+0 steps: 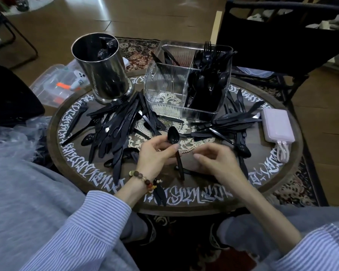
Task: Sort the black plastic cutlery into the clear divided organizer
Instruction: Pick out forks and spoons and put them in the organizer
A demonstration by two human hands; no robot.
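Sorting partly done: left hand pinches a spoon.
Organizer at 12 o'clock holds forks, spoons; desk piles remain; right hand loosely curled, empty.

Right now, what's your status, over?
Left hand grips spoon. Right hand empty, hovering. Organizer part filled. Knife pile nearby; path clear.

The room is dimly and evenly lit, with soft, weak shadows. The steel canister at far left carries pale glare streaks, and the clear organizer glints faintly along its ribbed walls. Wide-angle distortion bends the round counter and the floor. The near striped sleeves look soft and smeared.
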